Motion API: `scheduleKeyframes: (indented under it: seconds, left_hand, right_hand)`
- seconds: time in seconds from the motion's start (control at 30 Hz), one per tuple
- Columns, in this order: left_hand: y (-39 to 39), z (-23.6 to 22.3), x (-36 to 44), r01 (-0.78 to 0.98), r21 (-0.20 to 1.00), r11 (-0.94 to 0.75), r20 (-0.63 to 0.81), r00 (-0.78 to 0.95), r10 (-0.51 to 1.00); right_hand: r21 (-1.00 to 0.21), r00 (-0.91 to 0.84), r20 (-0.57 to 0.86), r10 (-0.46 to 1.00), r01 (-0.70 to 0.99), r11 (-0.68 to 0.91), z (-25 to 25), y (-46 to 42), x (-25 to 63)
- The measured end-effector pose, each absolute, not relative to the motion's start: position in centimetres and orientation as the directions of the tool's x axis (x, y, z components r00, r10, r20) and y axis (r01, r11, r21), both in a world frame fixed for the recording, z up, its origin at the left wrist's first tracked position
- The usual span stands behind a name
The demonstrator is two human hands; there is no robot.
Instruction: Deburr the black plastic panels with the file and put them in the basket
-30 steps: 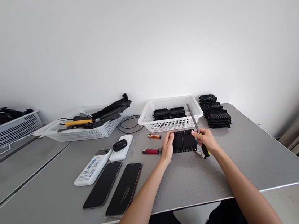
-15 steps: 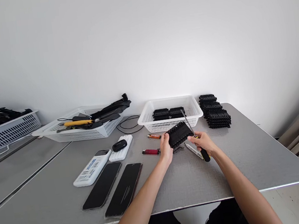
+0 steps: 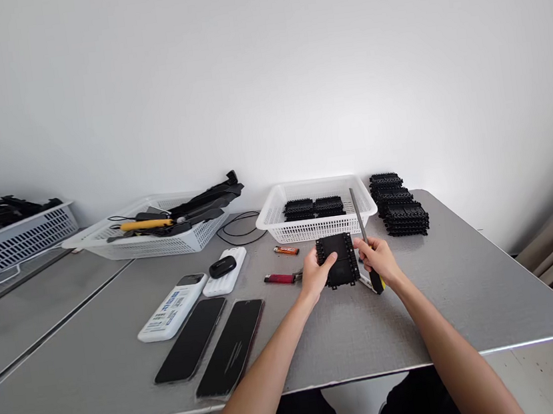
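My left hand (image 3: pixel 319 271) is closed on a flat black plastic part (image 3: pixel 339 261) with toothed edges, its thumb lying across the face. In my right hand (image 3: pixel 378 259) is a file (image 3: pixel 358 214) with a black and yellow handle, its long grey blade pointing up and away. The fingers of that hand are beside the part's right edge; I cannot tell whether they touch it. A white marker (image 3: pixel 365 281) lies on the table behind, partly hidden. To the left are a red-handled tool (image 3: pixel 280 278) and an orange lighter (image 3: pixel 286 250).
A white basket (image 3: pixel 264 220) holds similar black parts, and stacks of them (image 3: pixel 405 218) stand to its right. Two phones (image 3: pixel 191 340), power banks (image 3: pixel 171 308) and a black case (image 3: pixel 222 267) lie at left. Another basket (image 3: pixel 180 243) carries black pieces and a yellow-handled tool (image 3: pixel 146 224).
The black part has turned from slanted to nearly upright and come slightly lower. The file has swung from leaning left to nearly vertical, at the part's right side.
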State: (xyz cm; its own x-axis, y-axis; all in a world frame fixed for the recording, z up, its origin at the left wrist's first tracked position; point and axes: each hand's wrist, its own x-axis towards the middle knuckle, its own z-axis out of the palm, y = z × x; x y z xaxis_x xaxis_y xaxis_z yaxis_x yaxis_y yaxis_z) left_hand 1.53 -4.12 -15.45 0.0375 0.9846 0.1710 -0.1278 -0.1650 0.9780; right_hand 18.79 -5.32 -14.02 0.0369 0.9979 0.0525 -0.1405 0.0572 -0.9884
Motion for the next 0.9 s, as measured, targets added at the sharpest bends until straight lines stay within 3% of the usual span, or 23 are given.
scheduleKeyframes:
  seconds: [0.13,0.27,0.43,0.67,0.9]
  left_hand:
    - [-3.6,-15.6,1.1,-0.064,0.959,-0.275,0.269,-0.094,0.959]
    - [-3.4,-15.6,0.8,0.041,0.928,-0.370,0.372,-0.143,0.917]
    - [-4.0,-15.2,0.7,0.178,0.874,-0.452,0.475,-0.116,0.872]
    - [-4.3,-14.9,0.7,0.220,0.843,-0.490,0.511,-0.048,0.858]
    - [-4.0,-15.2,0.3,0.270,0.832,-0.485,0.520,-0.076,0.851]
  right_hand:
    - [-0.981,0.001,0.097,0.995,-0.170,0.096,-13.5,-5.6,18.7]
    - [-0.987,-0.131,0.154,0.979,-0.056,0.147,-12.8,-6.2,18.4]
    - [-0.993,-0.282,0.054,0.958,0.088,0.082,-13.0,-6.8,17.3]
    - [-0.960,-0.279,0.027,0.960,0.261,0.103,-13.2,-7.5,16.6]
    - [-0.848,-0.138,0.189,0.972,0.476,0.233,-12.9,-7.4,16.6]
